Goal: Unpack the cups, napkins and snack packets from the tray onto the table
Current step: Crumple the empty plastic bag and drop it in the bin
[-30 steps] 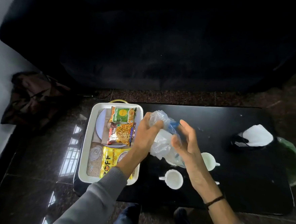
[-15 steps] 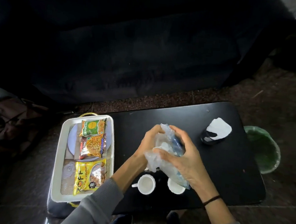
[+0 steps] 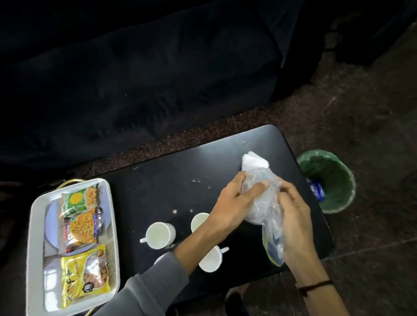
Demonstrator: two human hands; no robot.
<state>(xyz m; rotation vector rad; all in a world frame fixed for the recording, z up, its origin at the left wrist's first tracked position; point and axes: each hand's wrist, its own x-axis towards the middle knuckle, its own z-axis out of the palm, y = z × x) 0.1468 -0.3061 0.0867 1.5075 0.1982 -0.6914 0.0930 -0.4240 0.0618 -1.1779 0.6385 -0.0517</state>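
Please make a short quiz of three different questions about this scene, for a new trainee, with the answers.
1. True or false: the three snack packets lie in the white rectangular tray.
2. How many white handled cups stand on the black table?
3. What do the left hand and the right hand hold? A) clear crumpled plastic bag B) yellow snack packet C) white folded napkins

Key: 1 true; 2 three; 3 A.

Home living room, dark sofa (image 3: 139, 79), low black coffee table (image 3: 176, 177), stone floor (image 3: 378, 120)
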